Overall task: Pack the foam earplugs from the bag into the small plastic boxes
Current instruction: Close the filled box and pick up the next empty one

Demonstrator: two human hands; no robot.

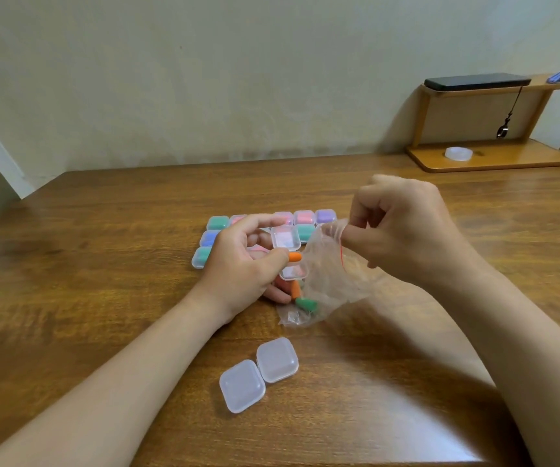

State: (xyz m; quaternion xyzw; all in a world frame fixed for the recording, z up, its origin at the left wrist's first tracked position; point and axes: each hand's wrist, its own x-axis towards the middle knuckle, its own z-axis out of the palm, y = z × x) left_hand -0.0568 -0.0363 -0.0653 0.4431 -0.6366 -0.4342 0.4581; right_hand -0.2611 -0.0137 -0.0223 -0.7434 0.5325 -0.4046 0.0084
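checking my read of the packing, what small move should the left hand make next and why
Probably carry the orange earplug, pinched in the left hand, down to the open empty box and drop it in: it looks out of the bag that the right hand holds up.

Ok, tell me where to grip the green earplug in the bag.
Pinch the green earplug across its middle, reaching down through the mouth of the bag, held up by the right hand; it lies at the bottom, under film.
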